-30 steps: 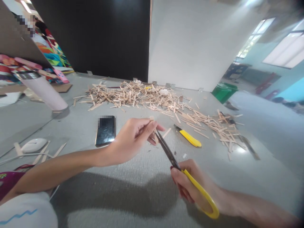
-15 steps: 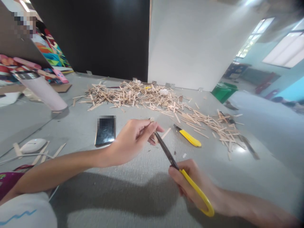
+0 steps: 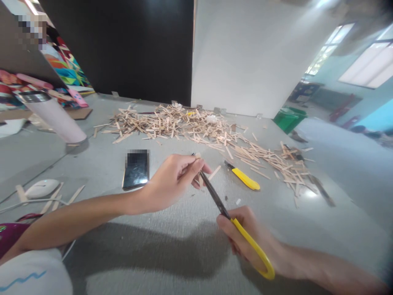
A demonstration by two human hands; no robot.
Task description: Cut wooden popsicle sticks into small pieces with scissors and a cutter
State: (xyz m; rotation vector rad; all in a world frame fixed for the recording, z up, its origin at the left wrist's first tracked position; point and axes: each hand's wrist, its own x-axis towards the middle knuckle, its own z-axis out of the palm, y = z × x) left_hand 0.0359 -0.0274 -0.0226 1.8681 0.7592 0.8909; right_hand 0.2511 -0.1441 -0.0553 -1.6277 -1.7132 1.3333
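Note:
Yellow-handled scissors (image 3: 216, 197) are gripped in my right hand (image 3: 250, 233), their dark blades pointing up and left to my left hand (image 3: 173, 182). The fingers of my left hand are pinched round a small pale wooden piece (image 3: 198, 156), which shows just above the fingertips at the blade end. How far the blades are apart is hidden by the fingers. A loose wooden strip (image 3: 215, 172) lies just right of my left fingertips. Further right a yellow box cutter (image 3: 244, 177) rests on the grey table (image 3: 172, 241).
A long heap of wooden strips (image 3: 172, 123) spreads along the back to the right. On the left are a phone (image 3: 136, 170), a pale tumbler (image 3: 57, 116) and a white mouse (image 3: 43, 188) with a cable. Upright black and white panels (image 3: 236, 57) stand behind.
The hands and scissors have hardly moved; my right hand has shifted very slightly left. The pale wooden piece shows a little more above my left fingertips.

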